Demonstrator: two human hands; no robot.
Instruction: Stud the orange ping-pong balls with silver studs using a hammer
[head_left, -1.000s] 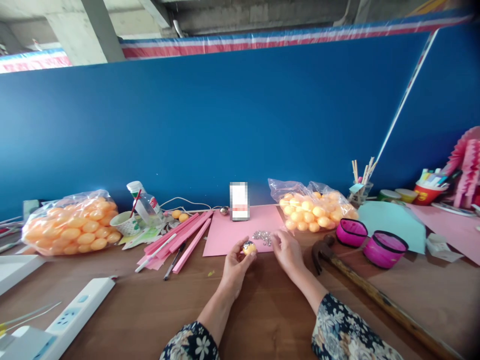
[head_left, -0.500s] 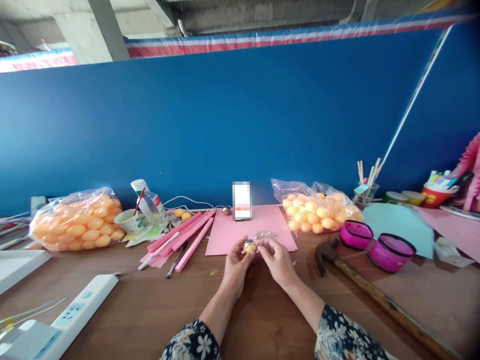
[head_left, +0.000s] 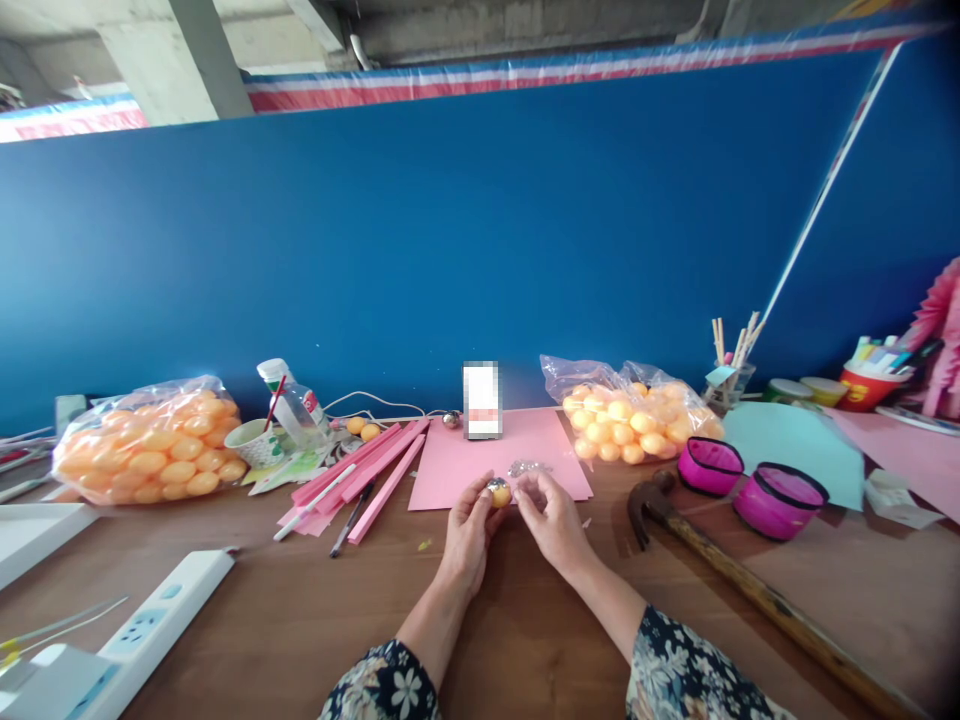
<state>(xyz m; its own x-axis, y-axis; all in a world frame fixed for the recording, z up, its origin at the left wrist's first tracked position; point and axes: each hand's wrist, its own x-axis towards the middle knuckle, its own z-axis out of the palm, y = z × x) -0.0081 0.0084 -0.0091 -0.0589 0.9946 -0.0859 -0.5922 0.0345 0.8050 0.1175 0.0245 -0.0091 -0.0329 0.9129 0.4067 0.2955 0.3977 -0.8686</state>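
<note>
My left hand (head_left: 469,530) pinches a small orange ball (head_left: 500,497), whose upper part is covered with shiny silver pieces. Just right of the ball is my right hand (head_left: 551,517), its thumb and fingertips pressed together; anything between them is too small to make out. Behind that hand, a little heap of silver bits (head_left: 529,468) lies on a pink sheet (head_left: 435,475). Farther back, beside an upright device with a blurred screen (head_left: 481,402), rests a silver ball (head_left: 451,420).
Clear bags of orange balls stand left (head_left: 161,450) and right (head_left: 626,425). Pink paper strips (head_left: 386,465) and a black pen (head_left: 352,520) lie to the left, near a power strip (head_left: 161,610). A hammer (head_left: 735,560) and magenta mesh rings (head_left: 780,503) are at right.
The ball has turned slightly in my left hand, showing its silver part differently. My right fingertips stay close beside it. The whole view has shifted a little.
</note>
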